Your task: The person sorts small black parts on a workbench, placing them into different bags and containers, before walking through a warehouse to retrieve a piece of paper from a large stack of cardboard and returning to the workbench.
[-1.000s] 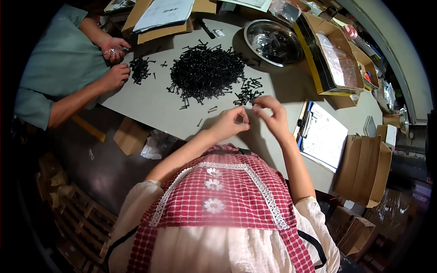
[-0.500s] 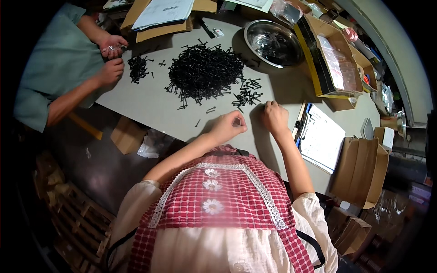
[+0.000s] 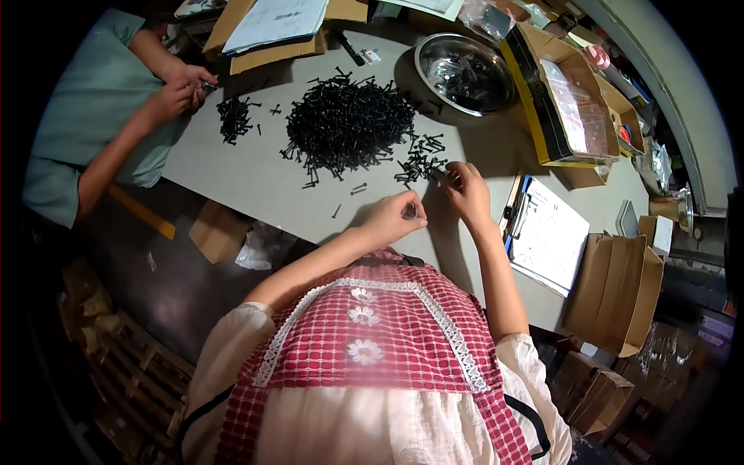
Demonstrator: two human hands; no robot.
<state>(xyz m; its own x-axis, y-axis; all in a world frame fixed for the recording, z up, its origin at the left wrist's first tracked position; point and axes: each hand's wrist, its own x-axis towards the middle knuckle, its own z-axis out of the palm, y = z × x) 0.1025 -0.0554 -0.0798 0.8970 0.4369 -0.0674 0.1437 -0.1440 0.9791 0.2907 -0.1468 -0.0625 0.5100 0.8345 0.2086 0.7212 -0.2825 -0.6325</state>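
A large heap of black screws (image 3: 349, 120) covers the middle of the table. A smaller group of screws (image 3: 421, 160) lies at its right front. At the edge of that group my right hand (image 3: 467, 194) reaches in with curled fingers; whatever is between its fingertips cannot be made out. My left hand (image 3: 394, 217) is nearer my body, thumb and fingers bent into a ring around something small and dark that I cannot name. A few loose screws (image 3: 358, 188) lie left of it.
Across at the left, a co-worker's hands (image 3: 182, 89) work beside another small screw pile (image 3: 234, 118). A steel bowl (image 3: 465, 74) with small bags stands at the back. To the right are an open carton (image 3: 535, 108) of plastic bags, a clipboard (image 3: 546, 232) and a cardboard box (image 3: 612, 291).
My right hand has moved slightly up and left to the small screw group, its fingers spreading a little. My left hand has shifted slightly right. The co-worker's hands have come together.
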